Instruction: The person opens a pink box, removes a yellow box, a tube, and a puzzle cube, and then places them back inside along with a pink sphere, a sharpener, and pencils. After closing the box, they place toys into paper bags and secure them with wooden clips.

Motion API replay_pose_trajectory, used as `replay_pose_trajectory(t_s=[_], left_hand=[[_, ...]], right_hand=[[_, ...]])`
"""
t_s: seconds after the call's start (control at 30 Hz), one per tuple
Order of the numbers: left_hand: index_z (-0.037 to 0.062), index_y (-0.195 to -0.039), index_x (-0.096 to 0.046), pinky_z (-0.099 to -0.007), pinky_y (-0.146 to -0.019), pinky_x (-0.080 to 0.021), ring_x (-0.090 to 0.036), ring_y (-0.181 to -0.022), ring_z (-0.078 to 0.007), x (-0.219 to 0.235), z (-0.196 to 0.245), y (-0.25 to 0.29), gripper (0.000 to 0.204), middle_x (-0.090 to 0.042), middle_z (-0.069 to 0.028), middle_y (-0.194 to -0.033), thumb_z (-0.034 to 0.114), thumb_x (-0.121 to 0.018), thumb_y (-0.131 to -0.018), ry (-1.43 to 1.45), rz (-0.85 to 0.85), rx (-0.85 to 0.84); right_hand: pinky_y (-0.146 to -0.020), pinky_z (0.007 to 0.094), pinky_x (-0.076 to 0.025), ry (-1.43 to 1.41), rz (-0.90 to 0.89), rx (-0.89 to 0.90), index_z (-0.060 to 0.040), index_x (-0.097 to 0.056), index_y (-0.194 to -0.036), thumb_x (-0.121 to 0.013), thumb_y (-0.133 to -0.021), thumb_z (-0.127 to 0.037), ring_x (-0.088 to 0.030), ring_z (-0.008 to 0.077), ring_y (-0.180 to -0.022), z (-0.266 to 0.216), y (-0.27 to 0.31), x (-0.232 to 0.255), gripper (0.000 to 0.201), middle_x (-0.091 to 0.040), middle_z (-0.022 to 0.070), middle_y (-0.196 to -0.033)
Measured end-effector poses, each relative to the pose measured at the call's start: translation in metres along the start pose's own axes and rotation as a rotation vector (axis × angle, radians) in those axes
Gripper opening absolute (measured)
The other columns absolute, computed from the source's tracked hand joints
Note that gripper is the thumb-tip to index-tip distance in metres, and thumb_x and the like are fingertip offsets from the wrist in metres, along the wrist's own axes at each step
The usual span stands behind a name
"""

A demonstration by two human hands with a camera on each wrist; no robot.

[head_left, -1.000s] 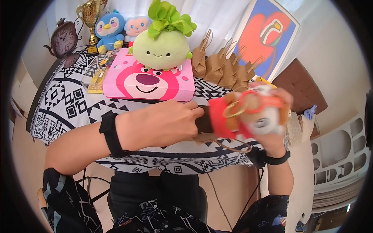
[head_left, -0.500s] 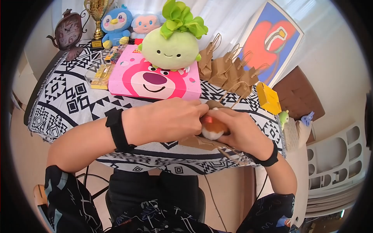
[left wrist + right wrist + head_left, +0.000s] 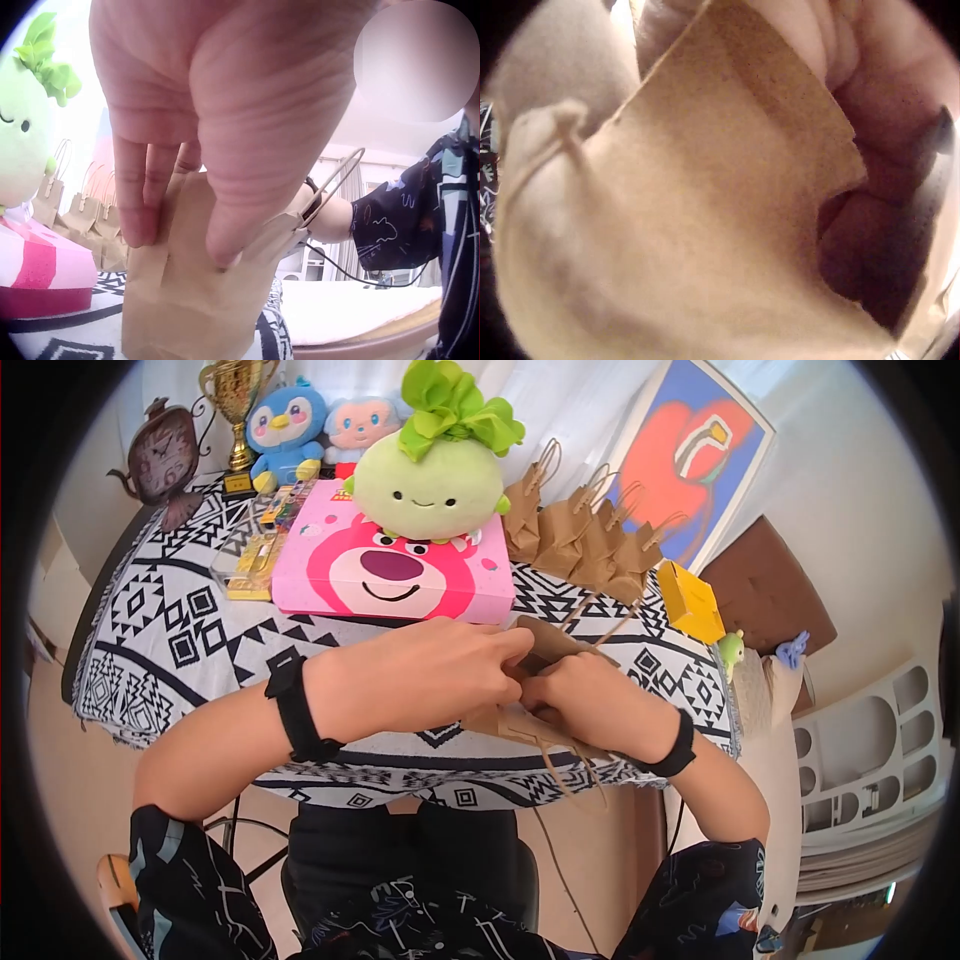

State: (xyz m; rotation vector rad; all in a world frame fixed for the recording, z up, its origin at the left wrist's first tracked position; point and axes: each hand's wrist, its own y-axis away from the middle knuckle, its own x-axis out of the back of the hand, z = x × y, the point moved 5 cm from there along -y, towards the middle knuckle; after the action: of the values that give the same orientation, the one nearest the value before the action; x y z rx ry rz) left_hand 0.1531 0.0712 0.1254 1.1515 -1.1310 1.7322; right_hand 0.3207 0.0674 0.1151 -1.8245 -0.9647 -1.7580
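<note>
An opened brown paper bag (image 3: 505,726) (image 3: 184,300) stands at the table's front edge. My left hand (image 3: 415,675) (image 3: 240,97) grips its upper part, fingers on one side and thumb on the other. My right hand (image 3: 605,703) reaches down into the bag's mouth, its fingertips hidden there. The right wrist view is mostly filled by the bag's paper (image 3: 690,187), with part of the right hand (image 3: 885,165) inside; whether it holds anything cannot be told. The small plush toy is out of sight.
Behind the hands are a pink bear box (image 3: 300,585) with a green plush (image 3: 425,485) on it, and several brown bags (image 3: 575,540). A yellow box (image 3: 690,603) stands at the right; clear plastic boxes (image 3: 250,565) lie left of the pink one.
The brown and white plush went from the right hand's grasp above the table down to the bag and is now hidden. The right hand has moved left and down into the bag's mouth.
</note>
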Motion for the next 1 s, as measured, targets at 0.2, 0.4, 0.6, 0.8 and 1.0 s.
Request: replay_pose_trajectory(t_s=[0.2,0.4,0.6,0.8,1.0], left_hand=[[0.0081,-0.139,-0.049,-0.0365,-0.084,-0.061,-0.067,-0.107,-0.0298,0.007,-0.002,0.016,0.066,-0.052,-0.0117,-0.134,0.001,-0.081,-0.082,0.402,0.288,0.131],[0.0044,-0.128,-0.055,-0.0407,-0.092,-0.059,-0.064,-0.121,-0.0343,-0.029,-0.024,0.030,0.059,-0.049,-0.0184,-0.149,0.010,-0.088,-0.079,0.435,0.381,0.260],[-0.0019,-0.102,-0.066,-0.0422,-0.089,-0.056,-0.067,-0.109,-0.0400,-0.040,-0.009,0.004,0.031,-0.062,-0.0222,-0.133,0.013,-0.085,-0.083,0.429,0.409,0.186],[-0.0032,-0.092,-0.066,-0.0363,-0.080,-0.055,-0.069,-0.088,-0.0360,-0.044,-0.014,-0.002,0.017,-0.071,-0.0176,-0.112,0.005,-0.080,-0.087,0.427,0.410,0.213],[0.0000,-0.102,-0.065,-0.0337,-0.087,-0.056,-0.071,-0.091,-0.0220,-0.043,-0.016,-0.005,0.022,-0.073,-0.0109,-0.102,0.004,-0.080,-0.087,0.428,0.483,0.282]], right_hand=[[-0.073,0.0296,-0.058,-0.286,0.639,-0.221,-0.0036,-0.074,-0.102,-0.075,-0.091,-0.009,-0.074,0.0201,-0.081,0.011,0.076,0.058,0.012,-0.077,0.0104,-0.094],[-0.075,0.0290,-0.061,-0.541,0.669,-0.377,-0.0034,-0.073,-0.112,-0.088,-0.081,-0.013,-0.072,0.0197,-0.101,0.024,0.110,-0.013,0.036,-0.067,0.0149,-0.134],[-0.080,0.0297,-0.058,-1.068,0.763,-0.226,0.0013,-0.070,-0.122,-0.072,-0.085,-0.072,-0.068,0.0216,-0.111,0.036,0.101,-0.058,0.082,-0.056,0.0196,-0.149],[-0.076,0.0247,-0.052,-1.027,0.973,-0.246,-0.0002,-0.068,-0.111,-0.088,-0.086,-0.028,-0.064,0.0109,-0.089,0.044,0.098,-0.091,0.043,-0.070,0.0099,-0.111],[-0.070,0.0240,-0.050,-0.991,1.080,-0.352,-0.0041,-0.058,-0.105,-0.077,-0.094,-0.006,-0.067,0.0069,-0.080,0.052,0.098,-0.076,0.022,-0.076,0.0015,-0.088]])
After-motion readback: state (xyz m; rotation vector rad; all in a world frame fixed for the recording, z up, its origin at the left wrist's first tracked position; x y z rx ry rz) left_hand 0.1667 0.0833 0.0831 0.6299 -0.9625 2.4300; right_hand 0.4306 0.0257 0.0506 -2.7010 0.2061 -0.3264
